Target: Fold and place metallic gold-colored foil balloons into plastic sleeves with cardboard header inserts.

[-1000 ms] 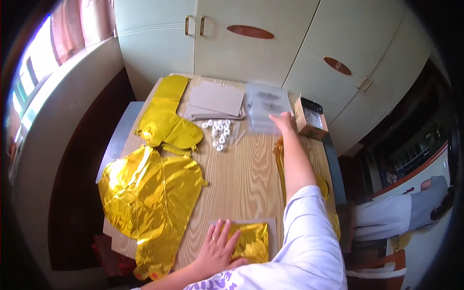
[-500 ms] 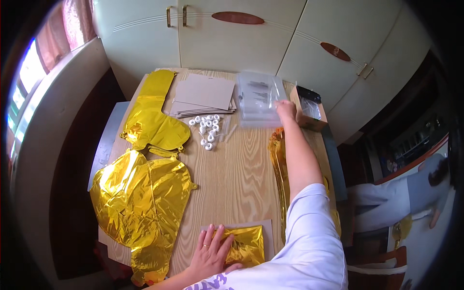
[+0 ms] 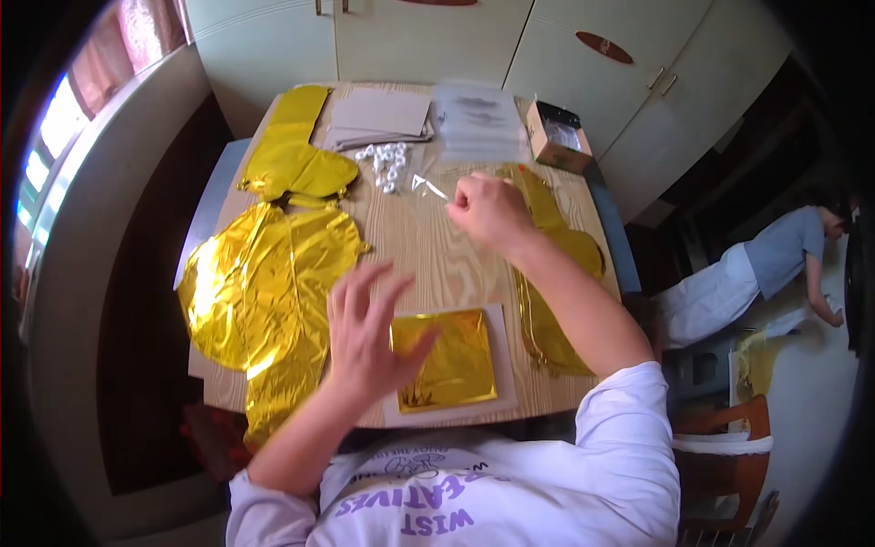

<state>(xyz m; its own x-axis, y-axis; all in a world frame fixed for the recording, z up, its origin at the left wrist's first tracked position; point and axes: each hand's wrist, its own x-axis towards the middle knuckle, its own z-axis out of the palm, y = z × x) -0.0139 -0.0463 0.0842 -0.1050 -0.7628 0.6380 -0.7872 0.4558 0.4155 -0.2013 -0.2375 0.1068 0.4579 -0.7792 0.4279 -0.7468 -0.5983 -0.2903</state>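
My right hand (image 3: 489, 211) is closed above the middle of the table. From its fingers a clear plastic bag (image 3: 432, 187) seems to hang, showing mostly as white glints. My left hand (image 3: 366, 333) hovers with fingers spread, holding nothing, at the left edge of a folded gold foil balloon (image 3: 451, 357). That flat foil square lies on a grey card (image 3: 503, 365) at the near table edge. Farther back is a stack of clear plastic bags (image 3: 478, 128).
Gold foil balloons (image 3: 273, 292) cover the table's left side; more gold foil (image 3: 570, 314) lies under my right forearm. Along the back are grey cards (image 3: 381, 114), several white ribbon rolls (image 3: 389, 169) and an open box (image 3: 558, 137). Another person (image 3: 775, 260) bends at the right.
My right hand has come back from the bag stack toward me, apparently with a bag. My left hand has lifted off the folded foil. The view has tilted nearer my body.
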